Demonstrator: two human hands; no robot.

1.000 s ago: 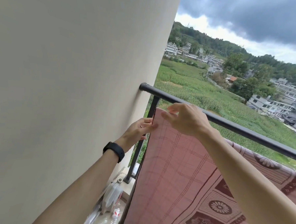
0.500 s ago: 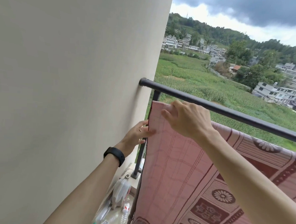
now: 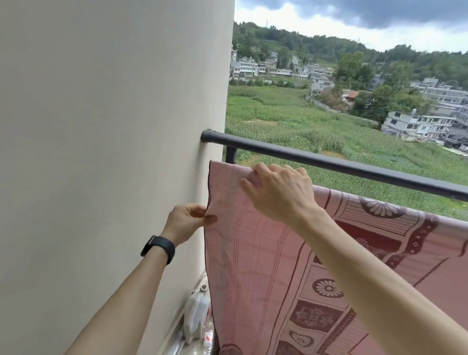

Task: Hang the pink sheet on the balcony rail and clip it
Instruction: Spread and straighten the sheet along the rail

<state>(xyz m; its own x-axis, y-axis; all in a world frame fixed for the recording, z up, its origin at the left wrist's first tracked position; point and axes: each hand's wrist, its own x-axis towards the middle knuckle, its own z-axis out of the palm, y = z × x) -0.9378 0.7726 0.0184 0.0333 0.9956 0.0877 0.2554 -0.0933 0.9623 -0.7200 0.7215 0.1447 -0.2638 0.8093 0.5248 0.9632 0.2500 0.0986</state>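
Observation:
The pink sheet [image 3: 263,260], patterned with dark red flowers and lines, hangs just below the dark balcony rail [image 3: 336,163], its top edge draped over something lower than the top bar. My right hand [image 3: 278,193] grips the sheet's top edge near its left corner. My left hand [image 3: 187,218], with a black band on the wrist, pinches the sheet's left side edge a little lower. No clip is visible.
A beige wall [image 3: 107,143] stands close on the left, where the rail ends. Plastic bottles and a white jug [image 3: 197,316] lie on the floor at the wall's foot. Beyond the rail are fields and houses far below.
The view has tilted and shifted, so the rail sits lower in the frame. Both hands keep their hold, and the left hand has slid slightly down the side edge.

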